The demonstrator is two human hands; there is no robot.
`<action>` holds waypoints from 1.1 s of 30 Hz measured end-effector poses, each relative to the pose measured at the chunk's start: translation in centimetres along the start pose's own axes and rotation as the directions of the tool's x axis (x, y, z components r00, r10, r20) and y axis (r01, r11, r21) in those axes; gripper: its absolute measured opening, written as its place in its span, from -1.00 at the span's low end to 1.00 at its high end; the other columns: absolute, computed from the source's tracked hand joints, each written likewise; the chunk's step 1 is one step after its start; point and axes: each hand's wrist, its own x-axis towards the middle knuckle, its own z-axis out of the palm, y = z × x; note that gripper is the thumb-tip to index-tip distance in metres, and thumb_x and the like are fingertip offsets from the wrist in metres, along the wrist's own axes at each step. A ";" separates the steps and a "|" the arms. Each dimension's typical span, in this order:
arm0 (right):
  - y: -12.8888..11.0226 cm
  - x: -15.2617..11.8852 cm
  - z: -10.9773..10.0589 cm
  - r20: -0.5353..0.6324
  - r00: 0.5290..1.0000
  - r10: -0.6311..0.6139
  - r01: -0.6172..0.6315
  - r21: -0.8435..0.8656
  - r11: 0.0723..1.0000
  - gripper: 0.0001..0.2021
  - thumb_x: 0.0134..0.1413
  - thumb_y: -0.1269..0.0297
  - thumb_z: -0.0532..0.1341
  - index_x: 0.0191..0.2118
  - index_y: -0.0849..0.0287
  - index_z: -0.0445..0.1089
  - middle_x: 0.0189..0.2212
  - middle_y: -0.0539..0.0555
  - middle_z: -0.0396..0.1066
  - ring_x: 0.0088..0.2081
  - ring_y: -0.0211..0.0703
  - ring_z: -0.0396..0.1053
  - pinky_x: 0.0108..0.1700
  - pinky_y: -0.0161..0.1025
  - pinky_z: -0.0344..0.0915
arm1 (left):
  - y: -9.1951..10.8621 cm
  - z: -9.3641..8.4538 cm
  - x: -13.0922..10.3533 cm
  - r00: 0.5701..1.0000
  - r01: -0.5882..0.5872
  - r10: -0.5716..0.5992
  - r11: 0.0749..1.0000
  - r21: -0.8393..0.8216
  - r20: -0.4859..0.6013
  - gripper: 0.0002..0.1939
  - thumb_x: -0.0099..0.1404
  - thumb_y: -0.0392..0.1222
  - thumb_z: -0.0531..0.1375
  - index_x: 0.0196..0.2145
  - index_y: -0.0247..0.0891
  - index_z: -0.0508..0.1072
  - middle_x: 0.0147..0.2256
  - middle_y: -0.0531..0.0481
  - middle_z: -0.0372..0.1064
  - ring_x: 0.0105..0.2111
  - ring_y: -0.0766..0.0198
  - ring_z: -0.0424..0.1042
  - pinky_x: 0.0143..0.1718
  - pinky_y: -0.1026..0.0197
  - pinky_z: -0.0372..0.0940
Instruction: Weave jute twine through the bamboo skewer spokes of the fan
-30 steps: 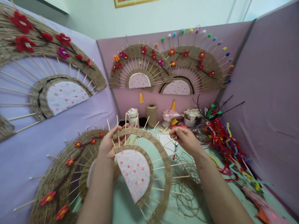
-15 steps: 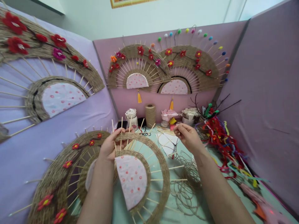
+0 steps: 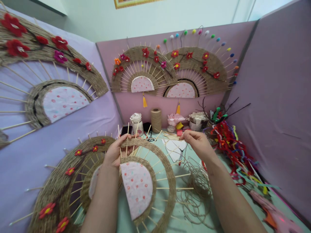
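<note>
My left hand point(image 3: 116, 150) grips the upper left end of a half-round fan point(image 3: 171, 168) made of thin wooden sticks with twine woven between them. A half-circle of white cloth with pink flowers point(image 3: 137, 189) sits at the fan's centre. Bare stick ends stand up beyond the woven band. To the right, my right hand point(image 3: 195, 140) is closed in a pinch on a strand of twine, stretched thinly from the fan's top edge. Below that hand, a loose tangle of twine point(image 3: 198, 184) lies on the table.
A finished fan with red flowers point(image 3: 62, 191) leans at the left. At the back stand a twine spool point(image 3: 156, 120) and a white bottle point(image 3: 136, 123). White paper point(image 3: 173, 147) lies mid-table. Coloured pipe cleaners point(image 3: 233, 152) and a pink glue gun point(image 3: 274, 210) are at the right.
My right hand has moved slightly down and its forearm has shifted to the right. The fan and my left hand have hardly moved.
</note>
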 end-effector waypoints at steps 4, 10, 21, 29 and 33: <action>1.6 0.5 0.3 0.037 0.997 0.072 -0.077 0.167 0.983 -0.54 -0.06 -0.18 0.23 -0.51 0.19 0.49 -0.61 -0.01 0.19 -0.50 -0.28 0.10 -0.42 -0.27 0.09 | 0.1 0.0 -0.1 1.000 -0.001 0.001 1.000 -0.011 -0.014 -0.82 0.24 -0.29 0.13 -0.52 -0.31 0.38 -0.15 -0.15 0.50 -0.20 0.15 0.53 -0.23 0.19 0.47; 2.4 0.7 1.4 0.273 0.954 0.120 -0.198 0.279 0.940 -0.46 -0.08 -0.24 0.20 -0.54 0.24 0.47 -0.60 0.00 0.17 -0.53 -0.31 0.04 -0.47 -0.30 0.00 | 0.3 0.2 0.1 0.995 -0.049 0.043 0.996 -0.072 -0.090 -0.81 0.25 -0.33 0.10 -0.51 -0.33 0.38 -0.20 -0.17 0.52 -0.19 0.14 0.53 -0.21 0.18 0.48; 2.1 0.3 2.4 0.353 0.921 0.165 -0.151 -0.066 0.986 -0.55 0.02 -0.07 0.20 -0.63 0.22 0.39 -0.64 -0.02 0.26 -0.55 -0.32 0.09 -0.49 -0.32 0.00 | -0.6 0.6 0.3 0.992 -0.091 0.092 0.996 0.009 -0.083 -0.84 0.21 -0.28 0.14 -0.52 -0.31 0.39 -0.15 -0.15 0.51 -0.19 0.13 0.53 -0.22 0.16 0.46; 2.3 0.2 2.8 0.450 0.860 0.239 -0.318 0.108 0.942 -0.57 0.04 0.02 0.20 -0.68 0.22 0.27 -0.73 -0.10 0.10 -0.65 -0.41 -0.11 -0.57 -0.31 -0.21 | -1.2 0.9 0.6 0.992 -0.089 0.091 0.996 0.021 -0.087 -0.83 0.20 -0.27 0.14 -0.53 -0.31 0.39 -0.19 -0.15 0.52 -0.22 0.18 0.52 -0.23 0.21 0.44; 2.1 0.2 2.8 0.454 0.858 0.240 -0.330 0.130 0.935 -0.58 0.04 0.03 0.20 -0.67 0.22 0.28 -0.76 -0.13 0.00 -0.66 -0.41 -0.15 -0.57 -0.30 -0.25 | -1.1 0.5 0.8 0.979 -0.166 0.180 0.976 0.137 -0.094 -0.94 0.19 -0.27 0.16 -0.40 -0.29 0.42 -0.29 -0.11 0.54 -0.29 0.19 0.53 -0.30 0.21 0.44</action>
